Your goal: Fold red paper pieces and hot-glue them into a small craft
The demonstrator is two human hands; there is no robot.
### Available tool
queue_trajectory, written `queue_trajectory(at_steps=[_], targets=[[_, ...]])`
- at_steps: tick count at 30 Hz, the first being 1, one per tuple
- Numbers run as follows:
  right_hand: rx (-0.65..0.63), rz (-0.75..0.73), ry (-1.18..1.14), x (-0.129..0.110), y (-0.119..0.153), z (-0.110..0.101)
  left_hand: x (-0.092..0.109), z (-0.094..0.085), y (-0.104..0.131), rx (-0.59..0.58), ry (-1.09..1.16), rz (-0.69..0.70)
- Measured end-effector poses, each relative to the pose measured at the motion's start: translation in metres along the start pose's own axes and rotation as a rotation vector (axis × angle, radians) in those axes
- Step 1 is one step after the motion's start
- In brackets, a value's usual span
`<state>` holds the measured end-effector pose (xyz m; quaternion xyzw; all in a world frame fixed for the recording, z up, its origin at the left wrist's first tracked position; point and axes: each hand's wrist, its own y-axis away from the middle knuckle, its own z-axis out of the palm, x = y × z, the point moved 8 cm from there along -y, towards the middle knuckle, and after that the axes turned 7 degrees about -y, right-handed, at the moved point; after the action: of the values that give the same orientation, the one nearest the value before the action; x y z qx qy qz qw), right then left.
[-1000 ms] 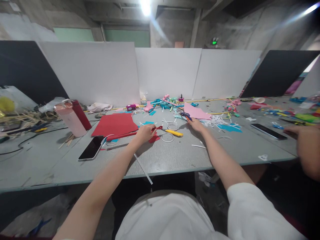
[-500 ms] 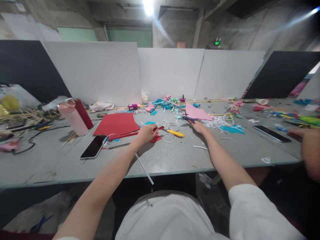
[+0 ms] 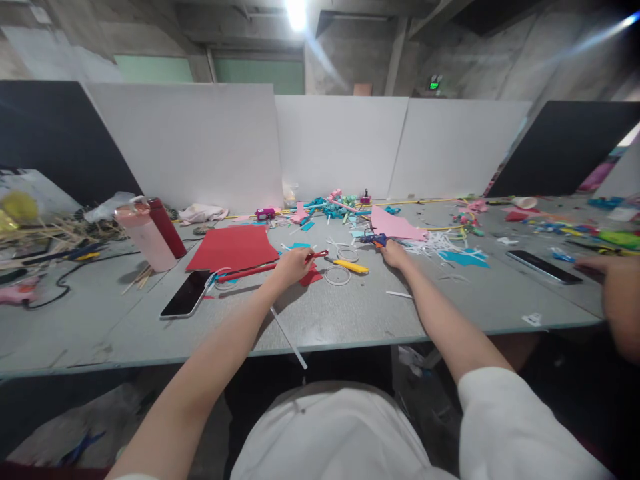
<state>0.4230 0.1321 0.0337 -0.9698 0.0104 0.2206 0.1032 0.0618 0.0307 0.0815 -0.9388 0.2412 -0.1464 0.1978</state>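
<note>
My left hand [image 3: 294, 267] is closed in a pinch on a thin red strip [image 3: 318, 255] bent into a narrow loop at its end. Under and beside that hand lie scraps of red paper [image 3: 312, 277]. My right hand [image 3: 395, 255] has its fingers on a dark blue tool [image 3: 376, 239] with a bit of orange, low over the table; its exact kind is too small to make out. Between the hands lie a yellow-handled cutter [image 3: 351, 266] and white rings [image 3: 338, 276]. A pink sheet [image 3: 395, 223] lies just beyond the tool.
A red sheet [image 3: 233, 247], a phone [image 3: 185, 295] and two bottles [image 3: 149, 237] stand or lie to the left. White paper strips [image 3: 440, 244] and blue paper [image 3: 465, 258] are on the right. A second phone [image 3: 544, 267] lies near another person's hand [image 3: 595, 265]. White panels [image 3: 345, 147] close off the back.
The dark blue tool has turned flatter, and my right hand has shifted slightly left with it. The red strip's loop in my left hand has lifted and opened a little.
</note>
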Motion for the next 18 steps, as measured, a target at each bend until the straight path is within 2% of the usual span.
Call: queue_trajectory(at_steps=[4,10,12,16,18], targets=[[0.035,0.073,0.063,0.009,-0.003,0.005,-0.003,0.002,-0.001,-0.024,-0.043,-0.021],[0.054,0.107,0.113,0.010,-0.002,0.007,-0.007,0.016,0.001,-0.187,-0.143,-0.080],[0.095,0.123,0.139,0.008,0.000,0.002,-0.011,0.014,0.001,-0.150,-0.151,-0.100],[0.241,0.124,0.185,-0.005,0.011,-0.014,-0.024,-0.001,-0.001,0.030,-0.222,-0.202],[0.268,0.101,0.195,-0.018,0.017,-0.015,-0.033,-0.006,0.000,0.053,-0.255,-0.270]])
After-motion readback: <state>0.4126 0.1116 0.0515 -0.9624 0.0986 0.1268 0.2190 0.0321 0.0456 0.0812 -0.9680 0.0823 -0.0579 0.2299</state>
